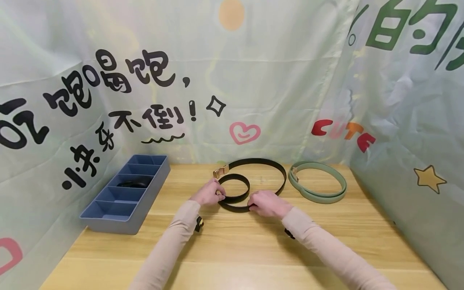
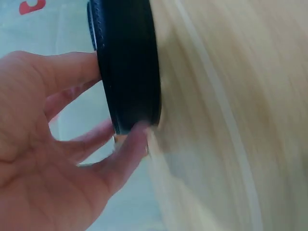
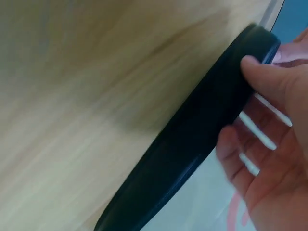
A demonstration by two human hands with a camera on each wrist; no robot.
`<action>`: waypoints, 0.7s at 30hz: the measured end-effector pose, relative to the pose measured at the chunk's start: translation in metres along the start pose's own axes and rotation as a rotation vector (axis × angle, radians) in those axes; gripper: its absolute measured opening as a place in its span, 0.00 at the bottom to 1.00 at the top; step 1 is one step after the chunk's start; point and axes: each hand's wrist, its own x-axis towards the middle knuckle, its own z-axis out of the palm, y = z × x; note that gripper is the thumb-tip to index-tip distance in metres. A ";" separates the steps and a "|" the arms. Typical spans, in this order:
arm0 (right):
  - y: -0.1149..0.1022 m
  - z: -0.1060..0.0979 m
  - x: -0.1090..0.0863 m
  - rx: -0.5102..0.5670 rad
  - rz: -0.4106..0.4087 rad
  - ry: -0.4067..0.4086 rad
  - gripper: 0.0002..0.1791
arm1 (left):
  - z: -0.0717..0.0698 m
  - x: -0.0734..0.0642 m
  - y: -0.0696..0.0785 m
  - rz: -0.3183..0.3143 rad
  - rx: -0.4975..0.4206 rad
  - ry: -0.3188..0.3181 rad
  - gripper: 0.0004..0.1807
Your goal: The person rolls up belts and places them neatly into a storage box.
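A black belt stands on its edge on the wooden table, with a small loop on the left inside a wider curve. Its gold buckle is at the back left. My left hand pinches the belt at the left of the small loop. In the left wrist view, the thumb lies at the end of a belt strip with the fingers behind. My right hand grips the front of the wider curve. Thumb and fingers take opposite faces of the strap in the right wrist view.
A coiled green belt lies to the right of the black one. On the left, a blue-grey divided tray holds a black coiled item in one compartment. Printed cloth hangs behind the table and along both sides.
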 end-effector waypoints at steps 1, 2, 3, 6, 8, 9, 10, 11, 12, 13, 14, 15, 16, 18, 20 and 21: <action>-0.003 0.001 0.001 -0.008 0.021 0.012 0.08 | 0.000 0.000 0.001 -0.004 -0.002 -0.009 0.03; -0.007 0.002 0.003 -0.015 0.049 0.022 0.08 | -0.001 0.000 0.002 -0.010 -0.004 -0.019 0.03; -0.012 0.004 0.004 -0.019 0.079 0.031 0.09 | -0.002 0.000 0.004 -0.015 0.005 -0.029 0.04; -0.026 0.008 0.011 -0.029 0.155 0.034 0.18 | -0.002 -0.001 0.011 -0.028 0.019 -0.054 0.04; -0.033 0.010 0.016 -0.012 0.142 0.030 0.18 | -0.002 -0.002 0.014 -0.029 0.017 -0.076 0.04; -0.036 0.011 0.019 0.004 0.113 0.030 0.17 | -0.001 -0.003 0.014 -0.024 0.016 -0.090 0.05; -0.037 0.012 0.022 0.024 0.077 0.029 0.14 | -0.001 -0.004 0.013 -0.018 0.002 -0.105 0.06; -0.038 0.013 0.024 0.049 0.036 0.028 0.12 | -0.001 -0.005 0.012 -0.008 -0.016 -0.120 0.07; -0.038 0.015 0.026 0.077 -0.004 0.029 0.10 | -0.002 -0.005 0.011 0.006 -0.027 -0.130 0.07; -0.037 0.015 0.027 0.112 -0.039 0.028 0.10 | -0.002 -0.006 0.009 0.018 -0.040 -0.133 0.08; -0.035 0.016 0.028 0.144 -0.067 0.023 0.09 | -0.003 -0.007 0.008 0.018 -0.051 -0.138 0.09; -0.033 0.016 0.028 0.171 -0.083 0.009 0.09 | -0.005 -0.008 0.006 0.019 -0.055 -0.136 0.09; -0.031 0.015 0.028 0.202 -0.091 -0.009 0.10 | -0.006 -0.008 0.003 0.018 -0.052 -0.128 0.08; -0.026 0.014 0.026 0.250 -0.098 -0.047 0.11 | -0.008 -0.010 -0.001 0.015 -0.017 -0.095 0.07; -0.024 0.013 0.023 0.283 -0.093 -0.087 0.11 | -0.007 -0.012 -0.005 -0.002 0.024 -0.064 0.06; -0.023 0.012 0.022 0.294 -0.078 -0.104 0.11 | -0.007 -0.012 -0.007 -0.002 0.048 -0.050 0.05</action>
